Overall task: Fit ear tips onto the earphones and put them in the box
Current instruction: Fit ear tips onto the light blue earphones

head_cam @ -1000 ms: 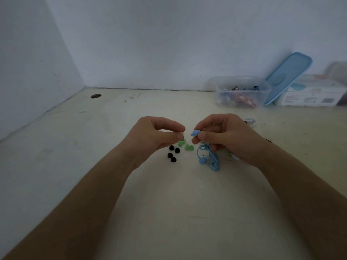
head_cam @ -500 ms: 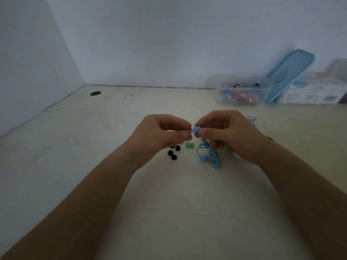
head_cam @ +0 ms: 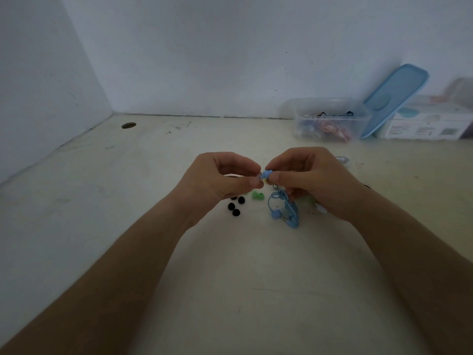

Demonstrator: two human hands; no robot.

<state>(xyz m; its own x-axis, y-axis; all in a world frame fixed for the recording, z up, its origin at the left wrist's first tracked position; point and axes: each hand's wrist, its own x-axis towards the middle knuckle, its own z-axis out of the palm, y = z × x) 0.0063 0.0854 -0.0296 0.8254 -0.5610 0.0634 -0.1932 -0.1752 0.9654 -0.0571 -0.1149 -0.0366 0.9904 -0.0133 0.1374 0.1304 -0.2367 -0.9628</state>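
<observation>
Earbud [head_cam: 267, 173] sits pinched in right hand [head_cam: 312, 180], touching what seems an ear tip [head_cam: 259, 177] pinched by left hand [head_cam: 217, 178].

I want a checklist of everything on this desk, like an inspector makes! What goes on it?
Surface: pale desk, scuffed, with a round hole at far left.
Job's things: blue earbud and small pale ear tip meet between the hands; black ear tips and green ear tips lie loose; clear box is open, with coloured earphones inside.
Clutter: blue lid leaning at the back; white carton.
Hands: left hand pinches the pale ear tip; right hand pinches the earbud.
Cables: blue cord bunched below the right hand.
Surroundings: plain white walls.
</observation>
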